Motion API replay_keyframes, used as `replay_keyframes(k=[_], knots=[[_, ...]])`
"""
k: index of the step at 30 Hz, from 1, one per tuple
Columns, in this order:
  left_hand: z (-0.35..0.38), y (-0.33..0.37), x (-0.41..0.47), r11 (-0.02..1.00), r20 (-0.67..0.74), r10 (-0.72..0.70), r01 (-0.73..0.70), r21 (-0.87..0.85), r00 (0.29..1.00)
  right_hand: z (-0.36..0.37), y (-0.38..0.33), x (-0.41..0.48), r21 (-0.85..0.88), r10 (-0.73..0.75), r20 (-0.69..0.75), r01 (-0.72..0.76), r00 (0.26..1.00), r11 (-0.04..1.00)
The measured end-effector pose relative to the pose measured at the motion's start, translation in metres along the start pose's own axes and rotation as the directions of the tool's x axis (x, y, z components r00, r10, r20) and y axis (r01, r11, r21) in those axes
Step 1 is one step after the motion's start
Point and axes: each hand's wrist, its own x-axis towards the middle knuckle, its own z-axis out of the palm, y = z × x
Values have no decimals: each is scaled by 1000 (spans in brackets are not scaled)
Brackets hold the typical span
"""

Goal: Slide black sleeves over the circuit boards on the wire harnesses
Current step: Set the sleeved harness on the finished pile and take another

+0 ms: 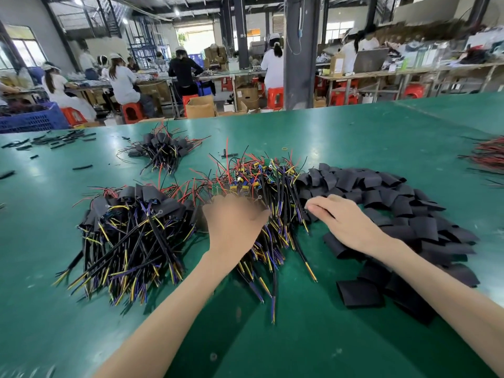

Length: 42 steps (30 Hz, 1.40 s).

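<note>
Here our left hand (234,219) lay blurred on the bare harnesses (261,186), its grip unreadable, while our right hand (346,222) reached loose-fingered, holding nothing, beside the black sleeves (395,203) on the surface (354,137). Best we single out one board before sleeving.

Green surface (354,137) strewn with piles. Left hand (234,219), blurred, reaching into bare wire harnesses (261,184) at centre. Right hand (343,222), fingers pinched together, at edge of black sleeves (395,203). Sleeved harnesses (131,225) heaped at left.
</note>
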Motion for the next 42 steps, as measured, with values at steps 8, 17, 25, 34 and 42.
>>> replay_keyframes(k=[8, 17, 25, 34, 42], knots=[[-25, 8, 17, 726, 341, -158, 343, -596, 927, 0, 6, 3, 157, 53, -46, -45, 997, 987], [-102, 5, 32, 137, 76, -191, 103, -985, 979, 6, 2, 2, 240, 87, -153, -49, 984, 970], [-145, -13, 38, 814, -539, 215, -454, -362, 815, 6, -2, 1, 244, 75, -193, -26, 978, 970], [-51, -31, 1, 902, -373, 319, -400, -163, 871, 7, -4, 1, 252, 41, -184, 7, 982, 968], [-45, -22, -10, 861, -313, 236, -348, -372, 920, 5, -15, -3, 283, 48, -153, -3, 987, 959]])
